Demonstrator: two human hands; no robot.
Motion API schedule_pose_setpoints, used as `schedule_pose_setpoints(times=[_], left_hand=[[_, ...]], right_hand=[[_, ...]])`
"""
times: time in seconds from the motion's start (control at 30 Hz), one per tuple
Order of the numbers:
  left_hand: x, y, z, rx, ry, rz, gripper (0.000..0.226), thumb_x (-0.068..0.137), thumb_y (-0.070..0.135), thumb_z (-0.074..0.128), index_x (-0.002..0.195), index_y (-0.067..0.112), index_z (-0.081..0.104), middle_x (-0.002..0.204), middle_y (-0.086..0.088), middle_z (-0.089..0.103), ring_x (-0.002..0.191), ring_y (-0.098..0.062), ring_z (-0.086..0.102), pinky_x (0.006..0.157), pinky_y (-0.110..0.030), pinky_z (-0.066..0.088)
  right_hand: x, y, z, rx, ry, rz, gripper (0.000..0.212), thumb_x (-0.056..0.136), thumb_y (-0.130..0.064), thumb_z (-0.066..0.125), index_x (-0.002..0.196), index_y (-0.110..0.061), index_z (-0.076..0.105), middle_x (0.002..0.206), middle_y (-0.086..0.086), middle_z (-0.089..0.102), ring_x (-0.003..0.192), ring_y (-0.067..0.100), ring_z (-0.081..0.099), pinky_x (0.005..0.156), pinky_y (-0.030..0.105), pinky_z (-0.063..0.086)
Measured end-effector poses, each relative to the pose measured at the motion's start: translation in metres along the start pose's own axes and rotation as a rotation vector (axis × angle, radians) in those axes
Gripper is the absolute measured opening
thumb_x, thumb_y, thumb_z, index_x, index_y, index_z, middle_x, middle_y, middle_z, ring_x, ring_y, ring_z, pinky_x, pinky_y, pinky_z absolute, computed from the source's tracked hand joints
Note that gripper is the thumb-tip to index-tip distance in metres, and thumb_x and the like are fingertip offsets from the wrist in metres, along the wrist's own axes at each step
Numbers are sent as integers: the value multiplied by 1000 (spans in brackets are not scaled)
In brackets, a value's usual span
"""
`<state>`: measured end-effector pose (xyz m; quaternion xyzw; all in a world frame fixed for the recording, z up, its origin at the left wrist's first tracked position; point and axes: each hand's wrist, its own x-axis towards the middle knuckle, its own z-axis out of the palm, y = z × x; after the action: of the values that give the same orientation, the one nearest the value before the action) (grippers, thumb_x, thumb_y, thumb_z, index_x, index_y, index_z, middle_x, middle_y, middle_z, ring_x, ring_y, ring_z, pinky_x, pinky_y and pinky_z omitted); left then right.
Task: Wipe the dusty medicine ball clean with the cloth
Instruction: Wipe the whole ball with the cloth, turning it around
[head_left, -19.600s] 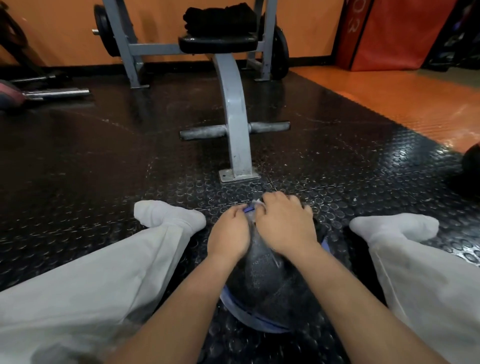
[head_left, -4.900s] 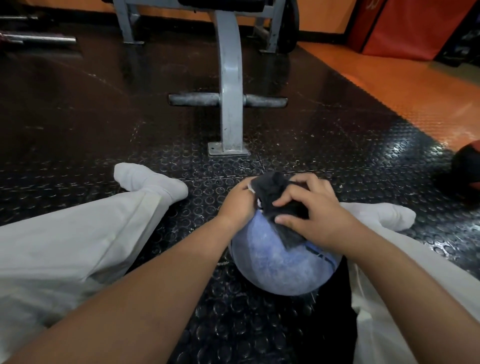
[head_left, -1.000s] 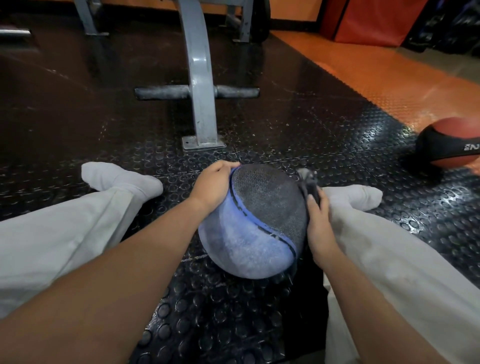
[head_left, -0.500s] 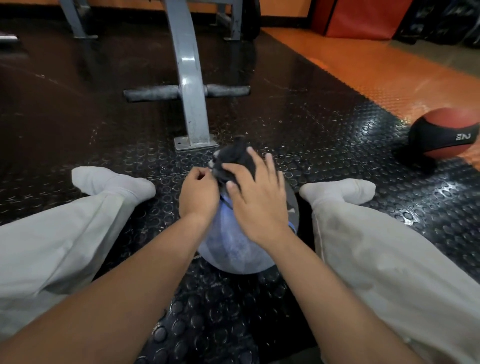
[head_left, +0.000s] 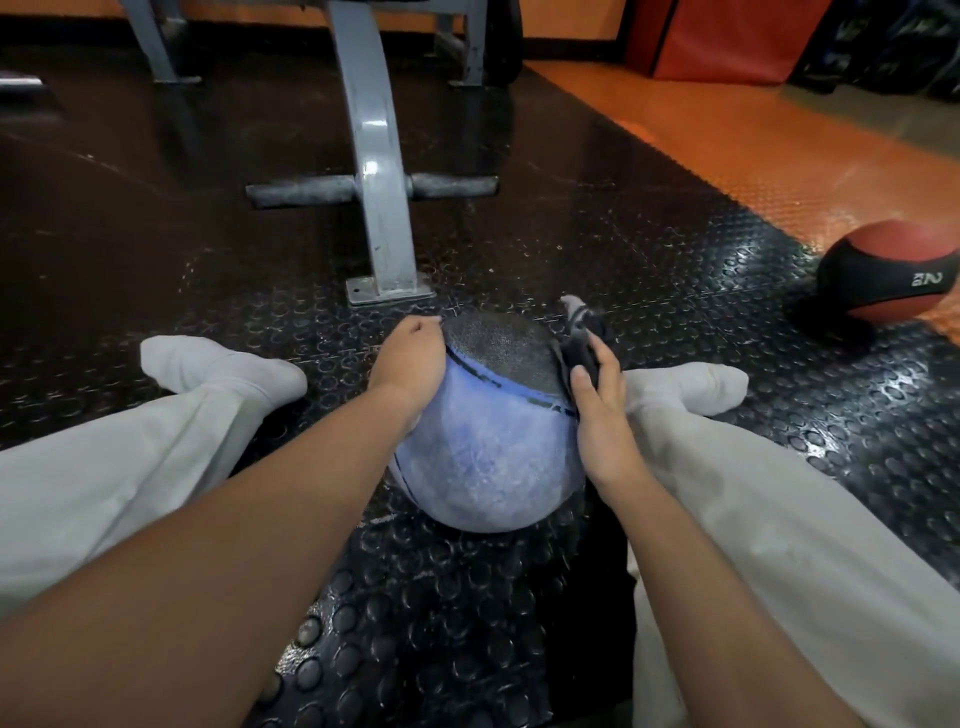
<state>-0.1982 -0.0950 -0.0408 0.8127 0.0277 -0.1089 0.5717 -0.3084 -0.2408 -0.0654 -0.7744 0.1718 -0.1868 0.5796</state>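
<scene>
Medicine ball (head_left: 488, 447): mid-frame, between our legs (head_left: 130, 467).
Left hand (head_left: 410, 364): fingers curled round its left.
Right hand (head_left: 602, 415): fingers pinch cloth (head_left: 582, 348) against its right.

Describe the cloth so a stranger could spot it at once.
From the grey bench post, come nearer to the dusty blue ball between the legs. The cloth is at the ball's right side, held by the right hand: a dark, crumpled wad, unlike the white sock beside it.
</scene>
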Motion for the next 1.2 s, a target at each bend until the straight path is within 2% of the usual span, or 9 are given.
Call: schedule_pose_setpoints(times=[0.17,0.3,0.43,0.6,0.73,0.93,1.07,1.13,1.2], left_hand=[[-1,-4,1,39,-104,102,38,100,37,33,123,30,63,123,10,60,111,-15,56,102,-38,42],[-10,-16,-2,112,-110,185,26,85,37,42,90,23,64,95,-1,68,100,-29,63,88,-41,49],[-37,-18,4,130,-38,315,25,102,27,39,99,20,63,99,-1,66,99,-24,61,82,-39,47],[-49,-14,20,106,-17,402,38,104,29,33,129,28,62,136,13,57,127,-5,47,112,-32,34],[-39,-8,14,115,-159,389,36,106,28,34,131,30,60,138,18,52,122,4,43,103,-16,29],[-7,-21,-12,-84,-382,297,31,105,27,40,111,42,67,127,12,64,119,-7,57,108,-32,42],[-6,-46,-27,-325,-207,125,17,97,31,57,105,28,73,109,6,72,107,-14,66,94,-31,51],[-16,-70,-36,-452,-139,-38,28,95,44,57,105,25,74,108,1,73,107,-21,66,97,-41,50],[-31,-98,-38,-538,-74,-199,35,102,44,44,92,30,74,94,7,74,104,-22,65,81,-30,55]], right_hand=[[0,-29,14,-449,-70,-259,44,95,-40,34,138,-41,38,150,-2,23,143,23,14,118,44,10],[-3,-60,57,-838,-131,-423,40,100,-37,36,140,-40,38,155,-3,24,147,24,5,115,53,8],[31,-73,66,-874,-220,-177,38,98,-41,35,136,-40,42,144,5,39,138,28,29,109,49,25],[79,-58,26,-598,-361,117,31,94,-37,46,123,-31,55,127,6,56,115,25,52,99,35,40],[68,-37,-15,-239,-273,327,25,99,-31,45,115,-13,54,101,2,60,94,20,59,75,30,42],[27,18,-24,154,-81,567,46,101,-38,33,106,-9,67,103,10,70,95,22,64,86,30,48],[19,43,-24,23,-60,724,59,83,-60,40,96,-13,73,99,17,72,90,33,67,83,47,54],[16,36,-27,-63,-71,799,49,87,-50,42,92,-9,69,89,20,69,81,36,65,67,48,55],[17,25,-26,-98,-132,843,43,87,-43,42,87,-5,63,79,20,63,73,36,61,61,52,54]])
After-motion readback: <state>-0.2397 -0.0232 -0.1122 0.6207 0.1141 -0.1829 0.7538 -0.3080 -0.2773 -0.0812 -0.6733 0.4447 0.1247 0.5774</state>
